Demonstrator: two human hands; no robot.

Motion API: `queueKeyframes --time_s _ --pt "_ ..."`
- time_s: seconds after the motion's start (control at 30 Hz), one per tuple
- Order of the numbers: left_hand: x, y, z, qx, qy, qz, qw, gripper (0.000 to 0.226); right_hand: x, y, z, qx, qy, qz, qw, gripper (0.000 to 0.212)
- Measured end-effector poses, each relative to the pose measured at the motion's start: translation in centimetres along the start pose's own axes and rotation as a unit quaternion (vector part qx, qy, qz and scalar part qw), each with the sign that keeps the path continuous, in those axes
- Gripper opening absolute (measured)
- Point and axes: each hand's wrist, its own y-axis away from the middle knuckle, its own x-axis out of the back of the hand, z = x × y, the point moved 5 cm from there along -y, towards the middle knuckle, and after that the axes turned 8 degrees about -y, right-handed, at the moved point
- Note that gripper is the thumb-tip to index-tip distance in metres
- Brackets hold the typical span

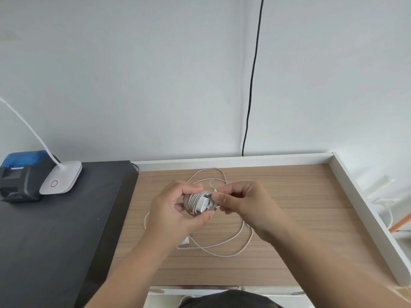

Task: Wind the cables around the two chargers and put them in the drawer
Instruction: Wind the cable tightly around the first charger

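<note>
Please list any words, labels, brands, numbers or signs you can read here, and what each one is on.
No readable text anywhere.
White lamp base: a red ring symbol only, no letters.
Blue-and-black box-shaped device: its front panel is too blurred to read.
White cable-wound charger: no print can be made out.

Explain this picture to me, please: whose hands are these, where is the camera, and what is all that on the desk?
No machine here: a person wears a camera on the head, looking down at their own two bare hands. The left hand holds a white charger with its cable already wound around it. The right hand pinches the cable's end at the charger's plug. Below, on the wooden desk, lies a second cable, still loose in loops; a small white block peeking out under the left wrist may be the other charger. On the black surface to the left stand a white lamp and a blue-topped device.
</note>
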Motion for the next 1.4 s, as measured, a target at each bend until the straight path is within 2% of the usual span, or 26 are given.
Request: queueKeyframes --time_s 0.1,0.27,0.37,0.47,0.63,0.77,1.0,1.1,1.23,1.4 --pt "0.0 -0.2 0.6 -0.034 -0.026 0.002 0.999 0.047 0.1 -0.1 -1.0 0.044 0.057 0.007 0.997 0.009" --pt "0.2 -0.7 1.4 -0.078 -0.061 0.008 0.995 0.045 0.3 -0.2 -2.7 0.07 0.168 -0.029 0.983 0.022" --pt "0.2 -0.7 1.4 -0.087 -0.076 0.014 0.993 0.044 0.5 -0.6 -2.7 0.055 0.152 -0.02 0.987 0.015" --pt "0.1 -0.6 1.3 -0.075 -0.06 0.019 0.995 0.045 0.7 -1.2 -2.5 0.044 0.14 -0.047 0.988 0.008" --pt "0.1 -0.8 1.3 -0.063 -0.034 0.014 0.997 0.046 0.9 -1.7 -2.3 0.089 0.135 -0.057 0.985 0.002" --pt "-0.3 -1.0 1.4 -0.079 -0.037 -0.003 0.996 0.045 1.0 -1.6 -1.7 0.134 0.157 -0.039 0.978 0.003" --pt "-0.9 -1.3 0.8 -0.087 -0.025 0.003 0.996 0.043 0.9 -1.8 -1.0 0.142 0.121 -0.033 0.982 0.006" --pt "-1.1 -1.4 0.7 -0.089 -0.026 -0.004 0.996 0.041 0.9 -2.1 -0.9 0.142 0.111 -0.055 0.982 0.006" --pt "-0.8 -1.4 0.7 -0.093 -0.019 -0.011 0.995 0.042 0.7 -2.2 -1.0 0.12 0.043 -0.109 0.986 0.007" --pt "-0.3 -1.7 0.7 -0.09 -0.031 -0.013 0.995 0.041 0.3 -2.8 -0.4 0.117 0.022 -0.107 0.987 0.002"
